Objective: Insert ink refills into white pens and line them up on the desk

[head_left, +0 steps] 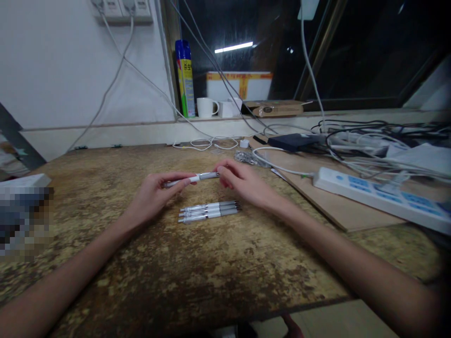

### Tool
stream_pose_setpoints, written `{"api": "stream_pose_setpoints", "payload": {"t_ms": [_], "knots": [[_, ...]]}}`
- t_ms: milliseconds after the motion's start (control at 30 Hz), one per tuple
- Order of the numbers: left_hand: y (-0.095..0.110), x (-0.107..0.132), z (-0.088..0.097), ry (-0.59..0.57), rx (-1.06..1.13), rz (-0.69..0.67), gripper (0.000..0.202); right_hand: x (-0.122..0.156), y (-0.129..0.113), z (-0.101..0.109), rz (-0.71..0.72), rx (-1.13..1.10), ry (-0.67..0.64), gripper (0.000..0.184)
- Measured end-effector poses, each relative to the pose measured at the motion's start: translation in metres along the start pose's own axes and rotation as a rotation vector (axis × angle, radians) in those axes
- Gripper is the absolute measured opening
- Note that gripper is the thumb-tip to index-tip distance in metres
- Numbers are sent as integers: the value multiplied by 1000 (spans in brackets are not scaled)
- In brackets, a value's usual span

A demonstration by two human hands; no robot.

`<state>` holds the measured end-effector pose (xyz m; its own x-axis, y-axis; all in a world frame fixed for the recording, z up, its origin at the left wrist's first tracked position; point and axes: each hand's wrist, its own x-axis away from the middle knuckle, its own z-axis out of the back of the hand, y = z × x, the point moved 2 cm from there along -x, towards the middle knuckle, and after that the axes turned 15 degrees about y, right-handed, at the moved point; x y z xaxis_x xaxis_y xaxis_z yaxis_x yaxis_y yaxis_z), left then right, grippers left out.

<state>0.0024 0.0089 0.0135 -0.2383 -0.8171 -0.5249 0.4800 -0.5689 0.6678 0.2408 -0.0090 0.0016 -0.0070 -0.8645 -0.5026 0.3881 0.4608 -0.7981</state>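
A white and grey pen point(202, 177) is held level above the worn table point(211, 263), between my two hands. My left hand point(157, 190) grips its left part with thumb and fingers. At the pen's right end, the thumb and fingers of my right hand point(239, 180) pinch the grey tip section; the very tip is partly hidden by the fingers. Just below the hands, several similar pens point(209, 212) lie side by side on the tabletop, their grey ends pointing right.
On the right a white power strip point(380, 197) rests over a brown board point(317, 199), with tangled cables point(373, 134) behind. A clear plastic bag point(252, 158) lies beyond my right hand. A spray can point(185, 80) and white mug point(206, 107) stand on the windowsill.
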Motion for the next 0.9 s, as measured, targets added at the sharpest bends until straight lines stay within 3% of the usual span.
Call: {"api": "stream_pose_setpoints", "payload": {"t_ms": [167, 367, 567, 767, 900], "knots": [[-5, -1, 1, 30, 12, 5, 33, -1, -1, 6, 54, 109, -44, 29], [-3, -3, 0, 24, 48, -25, 32, -2, 2, 4, 29, 79, -113, 46], [-3, -2, 1, 14, 48, -14, 31, -4, 7, 4, -10, 46, -74, 36], [0, -1, 0, 11, 44, -15, 32, -1, 4, 3, -38, 57, -114, 47], [-2, -1, 0, 11, 36, 4, 31, -1, 5, 2, -60, 43, -80, 39]]}}
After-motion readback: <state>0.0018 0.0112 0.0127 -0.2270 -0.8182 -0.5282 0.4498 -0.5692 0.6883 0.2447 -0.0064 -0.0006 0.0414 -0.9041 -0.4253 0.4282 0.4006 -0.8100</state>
